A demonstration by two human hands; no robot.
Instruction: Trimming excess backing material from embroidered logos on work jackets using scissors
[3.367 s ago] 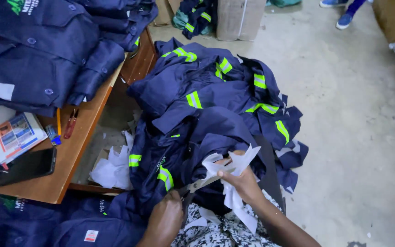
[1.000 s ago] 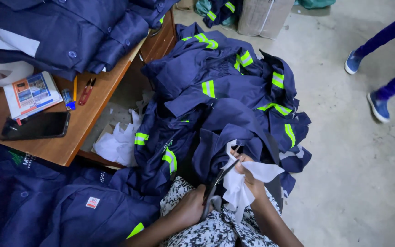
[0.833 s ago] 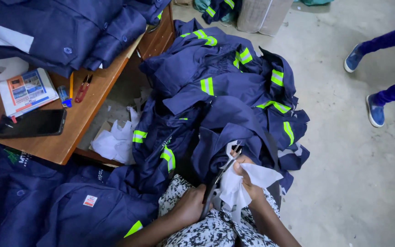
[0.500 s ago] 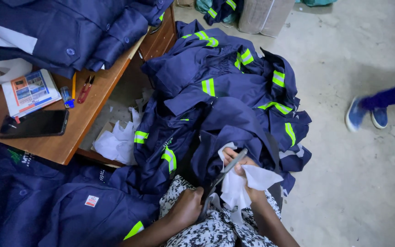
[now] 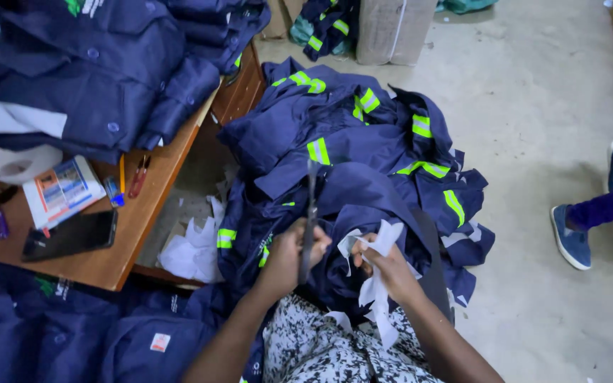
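Concrete floor (image 5: 533,106) runs off to the right, with a heap of navy jackets (image 5: 363,156) banded in yellow-green stripes piled against the front edge of a wooden desk (image 5: 129,234). From my head view, my left hand (image 5: 289,252) is clenched round the handles of the scissors (image 5: 311,213), whose long axis stands nearly upright in the picture, blades pointing away from me over the heap. My right hand (image 5: 384,266) grips a bunch of white scrap (image 5: 374,298) that hangs down toward my patterned lap; the scrap's top edge sits just right of the scissor handles, close beside them but apart. So the scrap lies to the right of the blades and nearer me than their tips, and the right hand is the nearer one to it. More white scraps (image 5: 193,248) lie under the desk's corner; a phone (image 5: 72,234) rests near its front edge. Someone's shoe (image 5: 569,237) shows at the right.
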